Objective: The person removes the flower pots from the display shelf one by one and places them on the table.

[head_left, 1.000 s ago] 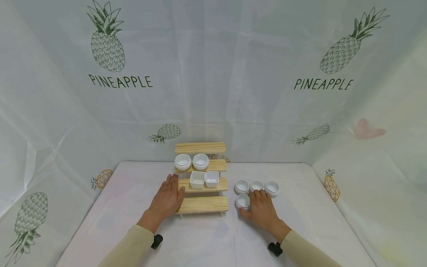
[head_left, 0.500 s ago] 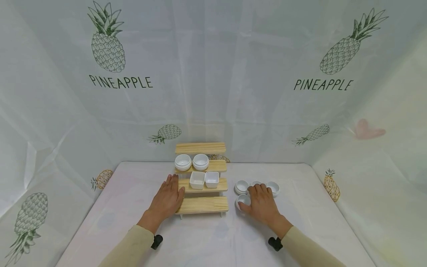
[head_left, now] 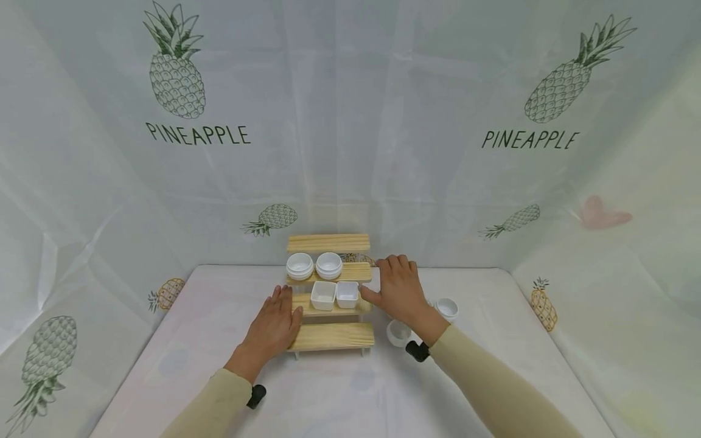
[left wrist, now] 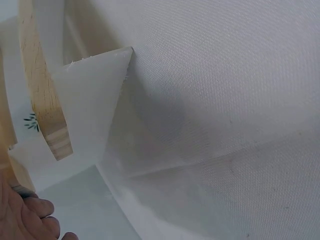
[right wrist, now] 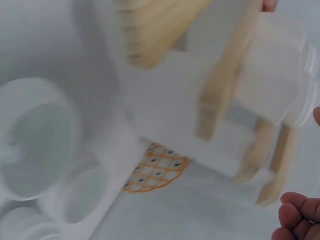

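Observation:
My left hand [head_left: 270, 328] rests along the left side of a small tiered wooden shelf rack [head_left: 331, 336], fingers straight, thumb towards the lower boards. In the left wrist view its fingertips [left wrist: 42, 215] show beside the rack. My right hand [head_left: 400, 289] hovers at the rack's right side, thumb reaching towards the right-hand square dish [head_left: 347, 294] and fingers spread; I see nothing held in it. A second square dish [head_left: 324, 295] stands on the same board. Two round white bowls [head_left: 300, 266] sit one board higher. The right wrist view is blurred.
Right of the rack, white ramekins stand on the white-covered table, one in front [head_left: 398, 333] and one at the right [head_left: 446, 309]; others lie partly hidden under my right hand. A pineapple-printed cloth [head_left: 438, 201] hangs behind the table.
My right hand has left the group of ramekins and moved up and left to the rack's right side. My left hand and the dishes on the rack stay where they were.

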A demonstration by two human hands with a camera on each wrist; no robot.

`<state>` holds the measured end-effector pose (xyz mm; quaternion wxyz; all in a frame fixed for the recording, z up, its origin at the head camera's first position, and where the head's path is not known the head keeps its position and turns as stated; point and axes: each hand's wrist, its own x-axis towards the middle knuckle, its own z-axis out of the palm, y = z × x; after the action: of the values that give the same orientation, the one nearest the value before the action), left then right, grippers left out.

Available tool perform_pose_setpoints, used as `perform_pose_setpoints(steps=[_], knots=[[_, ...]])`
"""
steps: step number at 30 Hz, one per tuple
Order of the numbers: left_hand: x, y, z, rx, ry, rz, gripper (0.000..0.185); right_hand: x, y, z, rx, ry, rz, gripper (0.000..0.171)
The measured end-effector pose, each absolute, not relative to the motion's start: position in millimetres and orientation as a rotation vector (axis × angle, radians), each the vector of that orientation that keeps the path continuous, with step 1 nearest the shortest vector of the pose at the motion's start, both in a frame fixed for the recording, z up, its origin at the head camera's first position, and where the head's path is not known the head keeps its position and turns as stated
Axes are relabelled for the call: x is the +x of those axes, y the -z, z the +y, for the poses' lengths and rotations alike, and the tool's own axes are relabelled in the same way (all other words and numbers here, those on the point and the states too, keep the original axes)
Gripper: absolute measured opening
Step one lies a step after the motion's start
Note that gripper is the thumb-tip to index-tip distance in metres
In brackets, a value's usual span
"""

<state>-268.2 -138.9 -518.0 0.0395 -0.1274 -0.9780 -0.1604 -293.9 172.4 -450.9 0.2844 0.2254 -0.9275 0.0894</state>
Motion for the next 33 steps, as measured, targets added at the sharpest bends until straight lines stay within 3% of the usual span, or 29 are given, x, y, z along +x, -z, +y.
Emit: perform_pose_setpoints(steps=[15, 33], knots=[[-267.0, 516.6, -140.0, -0.408, 0.496, -2.989, 0.071, -314.8, 420.9, 94.4, 0.574, -0.117, -2.677, 0.065], [-265.6, 515.3, -138.9, -0.405, 0.504, -2.991, 0.07, -324.0, 426.9, 86.5, 0.543, -0.073, -2.731, 0.066]])
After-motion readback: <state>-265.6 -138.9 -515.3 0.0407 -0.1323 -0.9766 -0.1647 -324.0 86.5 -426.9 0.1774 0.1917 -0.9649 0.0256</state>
